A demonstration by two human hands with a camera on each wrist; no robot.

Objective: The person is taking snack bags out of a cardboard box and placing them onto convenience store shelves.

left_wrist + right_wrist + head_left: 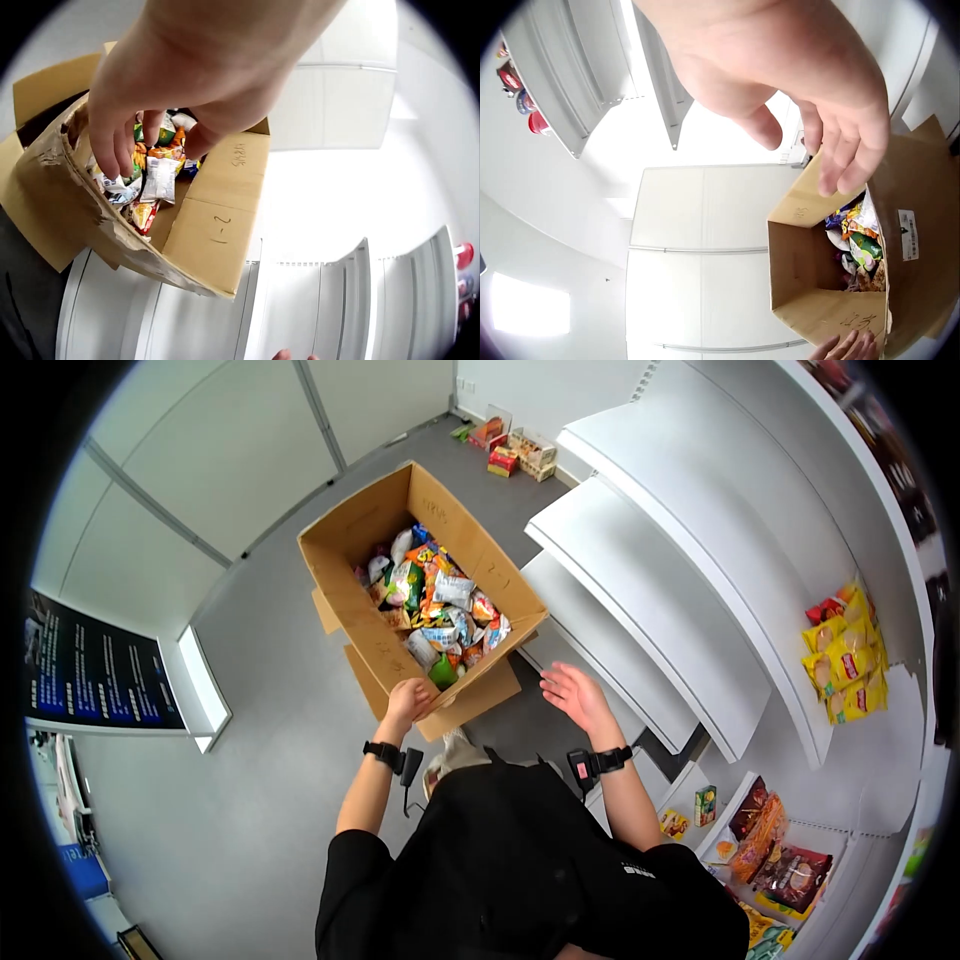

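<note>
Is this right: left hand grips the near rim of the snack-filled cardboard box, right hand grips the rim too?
Not quite. In the head view the left hand grips the near rim of the cardboard box, but the right hand is open and clear of it, fingers relaxed, holding nothing.

The left hand's fingertips [112, 161] are hidden behind the box [375, 645] rim. The print on the snack packets [440, 610] is too small to read.
</note>
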